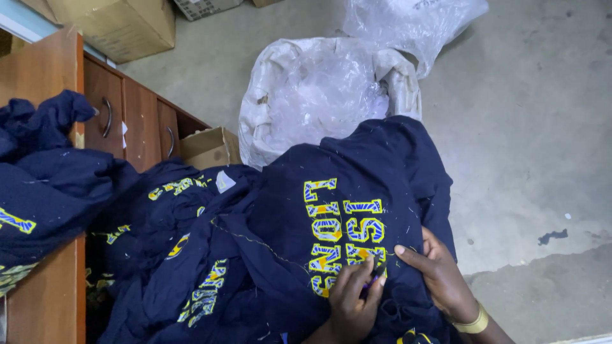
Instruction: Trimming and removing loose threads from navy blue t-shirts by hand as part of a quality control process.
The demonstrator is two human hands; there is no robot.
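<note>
A navy sweatshirt point(357, 185) with yellow and blue stitched letters lies spread in front of me, loose thread bits scattered over it. My left hand point(352, 301) is closed around a small purple tool point(376, 278), its tip at the lower letters. My right hand point(438, 279), a gold bangle on its wrist, rests on the fabric just right of the letters, pressing the cloth down beside the tool. The two hands nearly touch.
More navy garments point(172, 255) are heaped to the left, and several spill over a wooden cabinet with drawers point(137, 121). A large white plastic sack point(319, 89) and a small cardboard box point(210, 148) stand behind on the concrete floor point(529, 127).
</note>
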